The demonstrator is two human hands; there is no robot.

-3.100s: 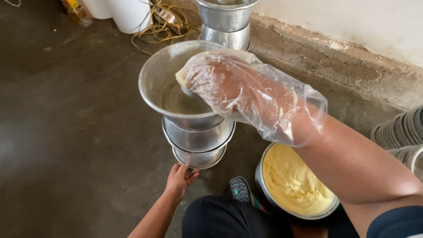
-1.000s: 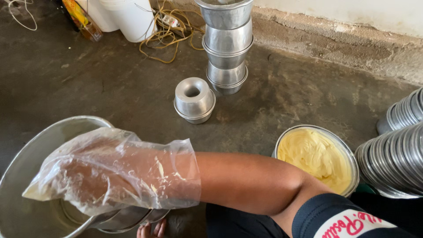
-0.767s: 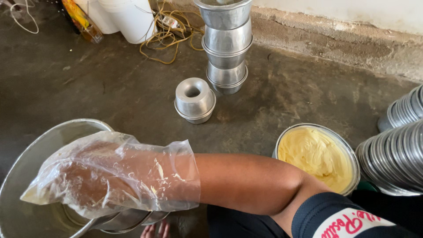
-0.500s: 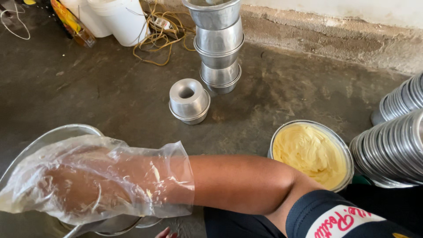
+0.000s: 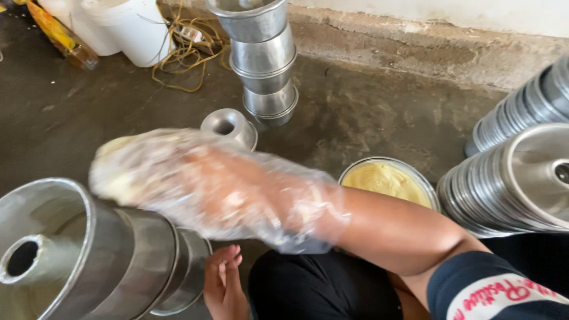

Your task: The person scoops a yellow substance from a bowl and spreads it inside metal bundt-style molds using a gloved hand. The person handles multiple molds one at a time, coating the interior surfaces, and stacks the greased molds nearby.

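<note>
1. My right hand (image 5: 195, 178), inside a loose clear plastic glove, is stretched flat across the middle of the view, fingers together and pointing toward nine o'clock. It is motion-blurred, and I cannot tell whether it clasps anything; pale yellow stuff shows at the fingertips.
2. My left hand (image 5: 222, 284) lies bare and relaxed at six o'clock, fingers slack, holding nothing, just beside the bottom rim of the tube pan stack (image 5: 89, 255).
3. That stack lies tipped on its side at seven o'clock, its open mouth and centre tube facing me, with my gloved fingertips just above its upper rim.
4. The bowl of yellow grease (image 5: 388, 181) sits at three o'clock from the glove, partly hidden behind my forearm.
5. A single small tube pan (image 5: 228, 125) stands upside down at twelve o'clock, with a tall pile of pans (image 5: 264, 59) beyond it and more nested pans (image 5: 521, 178) at three o'clock.
6. To do this well, I judge I should spread the grease thinly and evenly, work around the tube as well as the wall, and steady the stack with my bare hand.
</note>
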